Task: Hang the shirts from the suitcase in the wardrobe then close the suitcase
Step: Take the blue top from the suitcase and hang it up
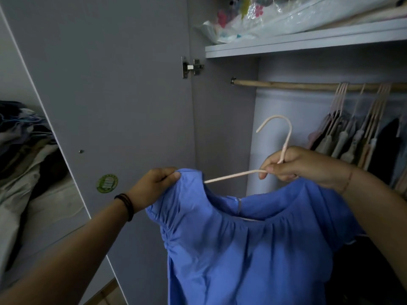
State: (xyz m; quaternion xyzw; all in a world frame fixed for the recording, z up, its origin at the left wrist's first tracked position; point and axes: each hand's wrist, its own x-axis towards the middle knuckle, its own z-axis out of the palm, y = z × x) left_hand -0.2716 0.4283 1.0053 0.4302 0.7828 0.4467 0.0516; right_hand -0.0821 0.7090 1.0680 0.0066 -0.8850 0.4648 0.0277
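Left to right. A heap of folded clothes [26, 139] lay at 9 o'clock, beside the open wardrobe door [110, 84], which carried one round green sticker [107, 183] and one hinge [191, 67]. The left hand [154, 186], a dark band [126, 205] on its wrist, pinched the left shoulder edge of the single blue shirt [253, 249] between thumb and curled fingers [174, 173]. The shirt hung in the lower centre in front of the wardrobe opening, neckline up, long axis running from 12 to 6 o'clock. One pink hanger [286, 144] stood above it, hook pointing to 12 o'clock with its tip curling toward 9; the one visible arm sloped toward 8 o'clock into the shirt's left shoulder. The right hand [297, 166] gripped the hanger with closed fingers where neck met arm.

Above, one shelf [308, 44] bore plastic-wrapped bundles [264, 18]. Below it, one wooden rail [286, 85] ran from 9 to 3 o'clock. Its left stretch, from the wall mount to the first hangers, showed bare wood. Hung garments [352, 139] crowded the right end in two bunches, with a single hanger between; their exact number could not be told.
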